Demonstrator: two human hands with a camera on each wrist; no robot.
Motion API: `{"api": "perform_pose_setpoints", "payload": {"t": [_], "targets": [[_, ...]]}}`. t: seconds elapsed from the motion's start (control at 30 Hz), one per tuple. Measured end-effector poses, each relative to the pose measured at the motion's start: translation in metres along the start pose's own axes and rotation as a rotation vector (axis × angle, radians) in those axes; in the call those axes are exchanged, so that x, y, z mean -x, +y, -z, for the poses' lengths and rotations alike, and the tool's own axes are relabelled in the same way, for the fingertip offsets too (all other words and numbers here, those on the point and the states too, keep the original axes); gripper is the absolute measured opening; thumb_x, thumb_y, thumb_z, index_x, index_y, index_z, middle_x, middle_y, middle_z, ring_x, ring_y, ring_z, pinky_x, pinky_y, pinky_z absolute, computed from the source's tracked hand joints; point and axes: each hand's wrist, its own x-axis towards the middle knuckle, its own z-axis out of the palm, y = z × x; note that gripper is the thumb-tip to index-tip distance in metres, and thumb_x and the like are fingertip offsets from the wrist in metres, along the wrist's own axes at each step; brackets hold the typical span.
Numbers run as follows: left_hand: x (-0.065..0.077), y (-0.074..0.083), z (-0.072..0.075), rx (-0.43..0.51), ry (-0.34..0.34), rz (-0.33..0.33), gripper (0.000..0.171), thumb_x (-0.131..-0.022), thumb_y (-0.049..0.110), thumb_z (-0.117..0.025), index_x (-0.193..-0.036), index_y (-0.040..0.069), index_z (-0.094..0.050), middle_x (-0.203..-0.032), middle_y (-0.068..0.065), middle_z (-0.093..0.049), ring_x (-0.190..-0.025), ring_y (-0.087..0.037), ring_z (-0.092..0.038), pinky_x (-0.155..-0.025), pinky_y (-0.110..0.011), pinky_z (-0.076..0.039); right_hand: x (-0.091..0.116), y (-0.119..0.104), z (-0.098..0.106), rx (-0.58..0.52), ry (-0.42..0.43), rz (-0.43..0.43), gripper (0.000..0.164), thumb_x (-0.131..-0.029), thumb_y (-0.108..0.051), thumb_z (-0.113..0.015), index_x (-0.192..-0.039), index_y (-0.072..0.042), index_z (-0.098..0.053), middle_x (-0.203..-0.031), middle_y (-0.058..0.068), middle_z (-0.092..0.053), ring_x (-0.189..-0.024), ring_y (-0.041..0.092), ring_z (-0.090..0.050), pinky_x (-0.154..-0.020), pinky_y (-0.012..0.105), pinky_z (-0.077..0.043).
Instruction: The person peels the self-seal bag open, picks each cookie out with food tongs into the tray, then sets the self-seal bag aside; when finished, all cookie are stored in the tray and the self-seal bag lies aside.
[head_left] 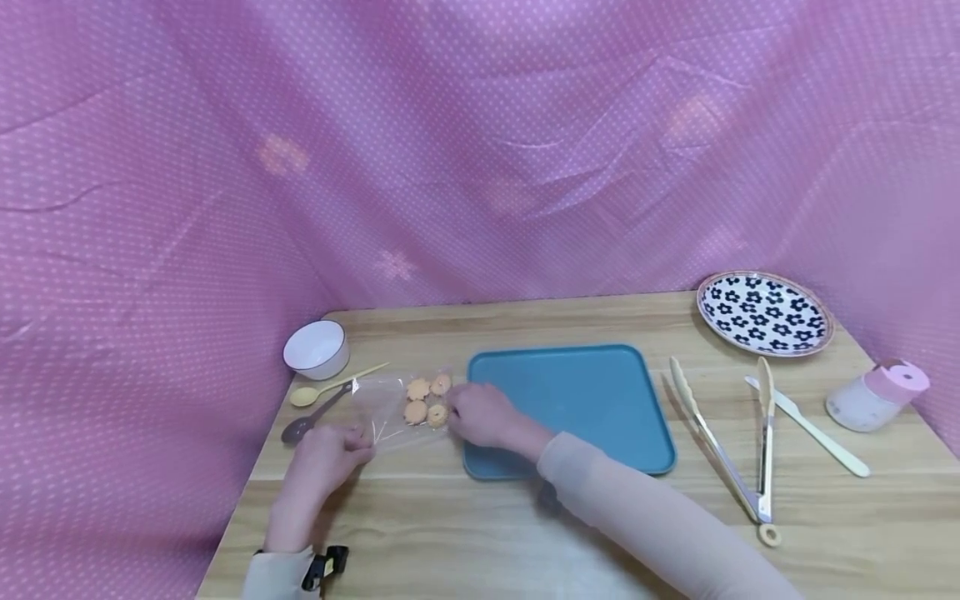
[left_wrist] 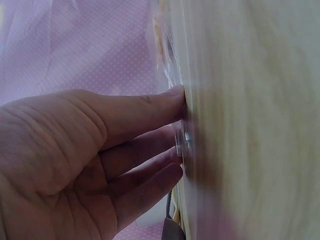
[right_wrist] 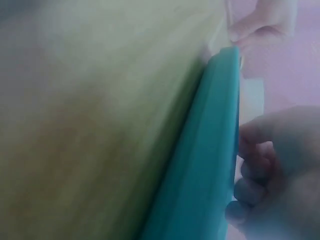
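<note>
A clear plastic bag (head_left: 386,408) lies flat on the table, with several round and flower-shaped cookies (head_left: 417,389) grouped at its right end. My left hand (head_left: 322,462) pinches the bag's near left corner; in the left wrist view the thumb (left_wrist: 165,102) and fingertips reach the film at the table surface. At the opposite end, my right hand (head_left: 483,414) has its fingers curled at the bag's right edge, beside the cookies and over the left rim of a blue tray (head_left: 585,400). The tray rim partly hides what its fingertips hold in the right wrist view.
On the left stand a white bowl (head_left: 317,350), a yellow spoon (head_left: 305,396) and a dark spoon (head_left: 296,431). To the right are spread tongs (head_left: 720,458), a pale green knife (head_left: 825,437), a pink-topped container (head_left: 873,400) and a flower-patterned plate (head_left: 765,315). Pink cloth (head_left: 480,167) hangs behind.
</note>
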Motion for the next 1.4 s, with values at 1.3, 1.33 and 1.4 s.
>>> {"api": "perform_pose_setpoints", "payload": {"t": [1.3, 1.33, 1.4], "targets": [[0.001, -0.001, -0.003, -0.018, -0.010, 0.004, 0.018, -0.087, 0.031, -0.078, -0.104, 0.025, -0.081, -0.132, -0.009, -0.070, -0.123, -0.046, -0.063, -0.105, -0.060, -0.050, -0.048, -0.003, 0.015, 0.160, -0.106, -0.149, 0.036, -0.097, -0.036, -0.059, -0.065, -0.020, -0.060, -0.079, -0.003, -0.061, -0.070, 0.014, -0.056, -0.060, 0.027, -0.046], [0.002, 0.000, -0.003, -0.017, -0.009, 0.001, 0.019, -0.087, 0.031, -0.078, -0.104, 0.025, -0.081, -0.132, -0.010, -0.070, -0.123, -0.046, -0.063, -0.106, -0.060, -0.050, -0.048, -0.002, 0.014, 0.155, -0.105, -0.146, 0.036, -0.098, -0.036, -0.059, -0.065, -0.021, -0.059, -0.079, -0.003, -0.061, -0.070, 0.014, -0.055, -0.060, 0.026, -0.046], [0.002, 0.000, -0.002, -0.011, -0.012, 0.000, 0.019, -0.087, 0.031, -0.077, -0.103, 0.023, -0.081, -0.132, -0.010, -0.070, -0.124, -0.046, -0.062, -0.107, -0.060, -0.049, -0.047, 0.000, 0.015, 0.143, -0.099, -0.134, 0.036, -0.098, -0.035, -0.059, -0.065, -0.021, -0.058, -0.080, -0.003, -0.061, -0.071, 0.013, -0.055, -0.061, 0.025, -0.046]]}}
